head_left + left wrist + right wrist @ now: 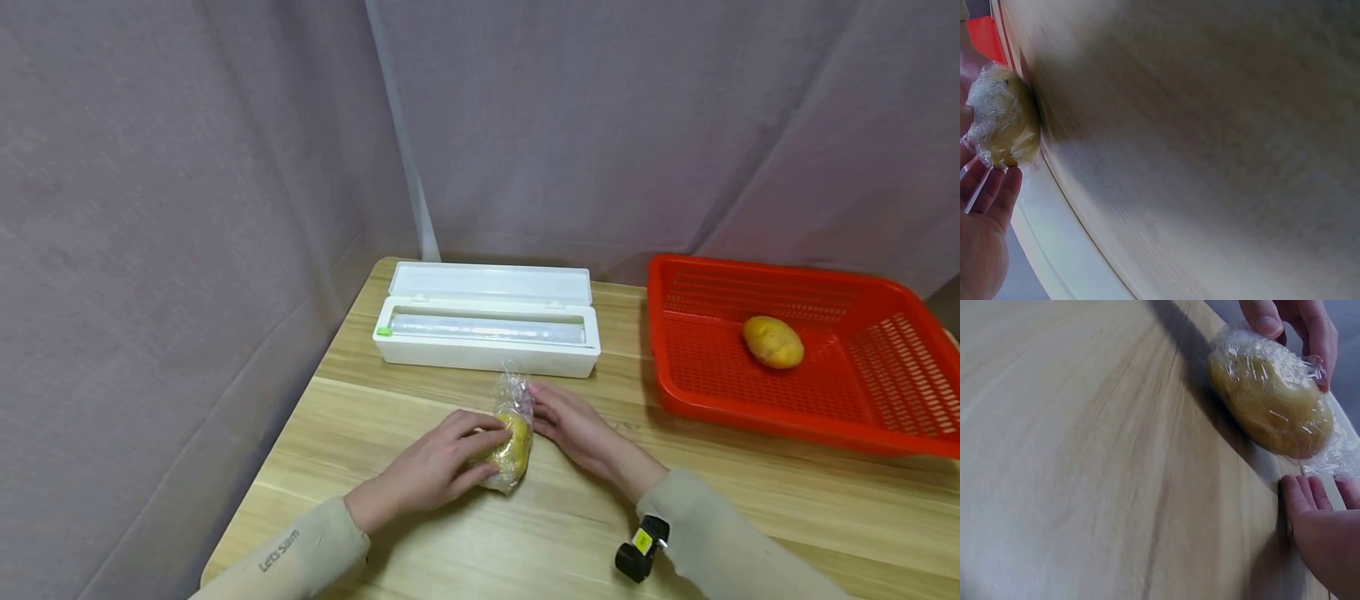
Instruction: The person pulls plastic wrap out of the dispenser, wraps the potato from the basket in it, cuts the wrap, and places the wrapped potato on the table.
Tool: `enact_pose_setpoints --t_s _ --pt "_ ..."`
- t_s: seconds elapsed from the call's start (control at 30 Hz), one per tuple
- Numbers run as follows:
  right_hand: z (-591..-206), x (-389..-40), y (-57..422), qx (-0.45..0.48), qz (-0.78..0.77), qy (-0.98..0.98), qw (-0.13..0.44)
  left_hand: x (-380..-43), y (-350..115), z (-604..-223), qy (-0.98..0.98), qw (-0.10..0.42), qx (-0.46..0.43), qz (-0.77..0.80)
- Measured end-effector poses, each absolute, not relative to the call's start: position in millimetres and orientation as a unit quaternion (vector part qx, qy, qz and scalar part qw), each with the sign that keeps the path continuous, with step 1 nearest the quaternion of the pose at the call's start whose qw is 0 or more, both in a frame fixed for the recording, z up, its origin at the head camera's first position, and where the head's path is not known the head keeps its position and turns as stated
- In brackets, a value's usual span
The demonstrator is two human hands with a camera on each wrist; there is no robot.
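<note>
A potato (512, 450) in clear plastic wrap lies on the wooden table, in front of a white box. My left hand (446, 462) grips it from the left, fingers over its top and thumb low on its near side. At the far end a loose tail of wrap (513, 385) sticks out toward the box. My right hand (573, 425) is at the right of this tail, its nearly straight fingers touching the wrap. In the right wrist view the wrapped potato (1272, 406) shows shiny creases, with the right fingers (1297, 494) just below it.
The white cling-film box (491, 354) stands open behind the hands, a roll of film (487, 328) inside and a green slider at its left end. A red plastic basket (757, 418) at the right holds one unwrapped potato (773, 342). Grey curtains hang behind the table.
</note>
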State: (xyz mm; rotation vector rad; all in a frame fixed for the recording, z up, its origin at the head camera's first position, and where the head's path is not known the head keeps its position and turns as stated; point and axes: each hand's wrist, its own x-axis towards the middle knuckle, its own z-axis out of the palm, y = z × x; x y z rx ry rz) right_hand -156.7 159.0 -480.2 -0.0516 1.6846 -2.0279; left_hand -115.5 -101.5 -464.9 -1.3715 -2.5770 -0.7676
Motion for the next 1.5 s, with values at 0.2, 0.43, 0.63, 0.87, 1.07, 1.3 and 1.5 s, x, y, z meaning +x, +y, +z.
enact_pose_setpoints --t_s 0.2,0.43,0.63,0.87,1.07,1.3,1.5 --pt "-475.5 -156.3 155.3 -0.011 -0.773 0.585 0.245 -116.2 -100.7 -463.6 -0.855 0.058 -0.448 -0.252" --pt "-468.6 -156.9 153.0 -0.037 -0.776 0.580 0.244 -117.4 -100.9 -464.1 -0.859 0.054 -0.441 -0.254" --pt "-464.6 -155.0 153.6 -0.067 -0.754 0.614 0.224 -118.0 -100.4 -465.0 -0.863 0.054 -0.432 -0.258" --pt "-458.9 -147.6 155.2 -0.136 -0.691 0.686 0.183 -116.4 -100.1 -466.5 -0.868 0.057 -0.398 -0.292" --pt "-461.9 -140.0 156.0 -0.172 -0.630 0.745 0.133 -113.5 -98.1 -466.8 -0.865 0.053 -0.350 -0.355" --pt "-463.6 -127.2 157.2 -0.229 -0.557 0.793 0.092 -112.1 -96.2 -466.1 -0.872 0.045 -0.282 -0.397" --pt "-464.8 -116.3 158.6 -0.319 -0.448 0.834 0.051 -113.9 -97.3 -466.3 -0.877 0.039 -0.290 -0.382"
